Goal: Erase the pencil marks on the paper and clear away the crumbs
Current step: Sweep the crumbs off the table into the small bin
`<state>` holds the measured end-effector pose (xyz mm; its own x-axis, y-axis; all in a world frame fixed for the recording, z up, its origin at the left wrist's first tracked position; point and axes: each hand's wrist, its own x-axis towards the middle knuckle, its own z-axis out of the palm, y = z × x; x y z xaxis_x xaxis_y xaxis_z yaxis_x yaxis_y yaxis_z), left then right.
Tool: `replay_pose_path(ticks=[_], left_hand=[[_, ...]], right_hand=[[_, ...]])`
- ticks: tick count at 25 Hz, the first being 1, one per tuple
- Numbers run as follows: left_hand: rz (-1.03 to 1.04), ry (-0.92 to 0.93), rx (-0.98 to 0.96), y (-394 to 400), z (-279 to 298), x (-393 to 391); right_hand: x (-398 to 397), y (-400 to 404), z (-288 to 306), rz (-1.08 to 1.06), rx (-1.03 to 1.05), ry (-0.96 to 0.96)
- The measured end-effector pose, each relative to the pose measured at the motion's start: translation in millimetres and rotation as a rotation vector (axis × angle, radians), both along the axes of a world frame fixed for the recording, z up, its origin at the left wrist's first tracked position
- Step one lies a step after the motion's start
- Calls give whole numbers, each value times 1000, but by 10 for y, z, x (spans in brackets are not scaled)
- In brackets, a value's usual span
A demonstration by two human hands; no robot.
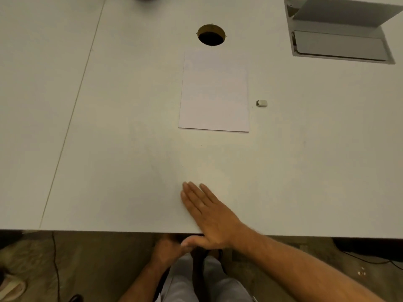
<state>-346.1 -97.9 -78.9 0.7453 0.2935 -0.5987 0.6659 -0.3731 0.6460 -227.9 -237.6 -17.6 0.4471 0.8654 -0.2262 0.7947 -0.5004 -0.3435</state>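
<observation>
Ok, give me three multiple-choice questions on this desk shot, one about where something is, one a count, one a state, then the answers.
1. Where is the eraser?
A. on the paper
B. right of the paper, on the table
C. in the round hole

2. How many sheets of paper show?
A. one
B. two
C. four

3. How is the right hand?
A. pinching the eraser
B. fist on the paper
C. flat, fingers straight, at the table's near edge

Answers: B, it lies apart from the sheet's right edge; A, one sheet only; C, it holds nothing.
</observation>
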Motion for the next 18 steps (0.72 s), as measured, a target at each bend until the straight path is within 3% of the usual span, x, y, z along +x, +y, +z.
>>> replay_pose_path(ticks=[6,13,18], left_hand=[[18,-45,-143,73,-29,-13],[-10,60,-182,133,-68,-95],[-150,151,-107,201,-72,-136]], right_hand=[[406,-25,29,74,-41,-100],[-191,-62,48,283,-33,-18],[-458,-163,118,424,-46,21]])
